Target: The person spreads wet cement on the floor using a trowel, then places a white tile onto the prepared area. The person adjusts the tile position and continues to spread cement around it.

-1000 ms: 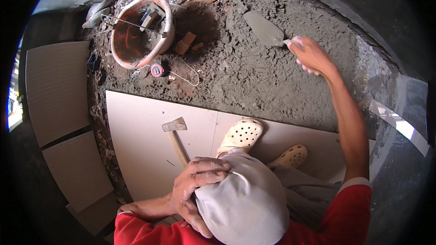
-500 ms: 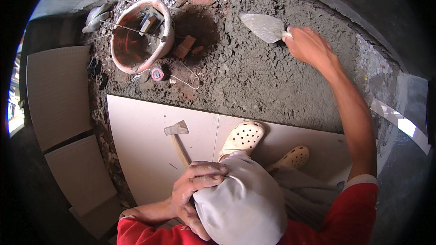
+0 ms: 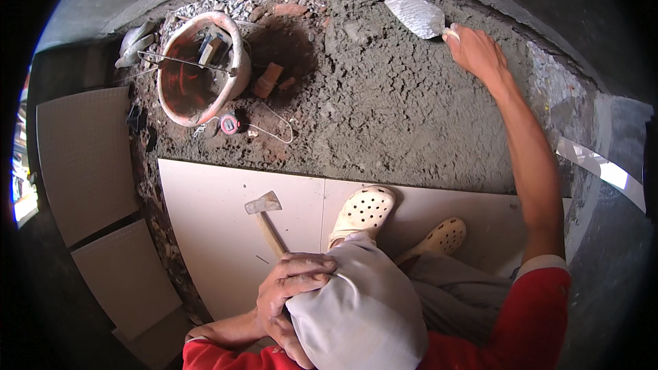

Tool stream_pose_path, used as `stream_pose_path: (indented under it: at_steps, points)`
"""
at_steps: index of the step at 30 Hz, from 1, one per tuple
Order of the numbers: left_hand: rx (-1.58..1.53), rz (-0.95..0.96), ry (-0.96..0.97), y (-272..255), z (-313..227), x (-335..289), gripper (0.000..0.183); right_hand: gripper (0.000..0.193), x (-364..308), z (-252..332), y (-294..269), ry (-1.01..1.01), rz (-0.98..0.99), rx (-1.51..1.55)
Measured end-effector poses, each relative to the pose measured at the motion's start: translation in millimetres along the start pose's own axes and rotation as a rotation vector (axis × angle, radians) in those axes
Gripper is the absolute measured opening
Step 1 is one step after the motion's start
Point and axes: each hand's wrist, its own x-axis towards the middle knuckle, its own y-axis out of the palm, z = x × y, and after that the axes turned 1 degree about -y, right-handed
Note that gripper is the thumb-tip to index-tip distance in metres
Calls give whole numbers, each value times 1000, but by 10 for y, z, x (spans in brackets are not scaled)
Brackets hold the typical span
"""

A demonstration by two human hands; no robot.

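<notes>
A pointed trowel [image 3: 416, 16] with a mortar-smeared blade is held by its handle in my right hand [image 3: 480, 55]. Its blade is over the far part of the rough grey mortar bed [image 3: 411, 109]; whether it touches cannot be told. My left hand [image 3: 295, 294] rests on my bent, grey-trousered knee [image 3: 360, 301], fingers laid over it and holding no tool. Beside that hand a hatchet-like hammer [image 3: 267, 216] with a wooden handle lies on pale floor tiles [image 3: 205, 212].
A bucket [image 3: 233, 82] with tools inside stands far left on rubble. Near it are brick pieces [image 3: 268, 80], a round red tape measure [image 3: 229, 123] and a white string [image 3: 274, 138]. Loose tiles [image 3: 86, 157] lean at the left. My cream clogs [image 3: 367, 209] stand on the laid tiles. Dark walls enclose the far side.
My right hand and the trowel have moved farther away and slightly right over the mortar. My left hand stays on the knee. The whole view has shifted a little.
</notes>
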Motion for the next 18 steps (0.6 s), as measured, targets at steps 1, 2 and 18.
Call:
stream_pose_path:
  at_steps: [1,2,18]
  points:
    - [-4,-34,-13,31,-12,-14,93,36,9,-30,8,14,-7,13]
    - [12,-58,-28,59,-29,-31,90,36,16,-65,11,24,-2,28]
    - [20,-148,-109,124,-50,-4,92,39,-153,82,-163,129,195,304]
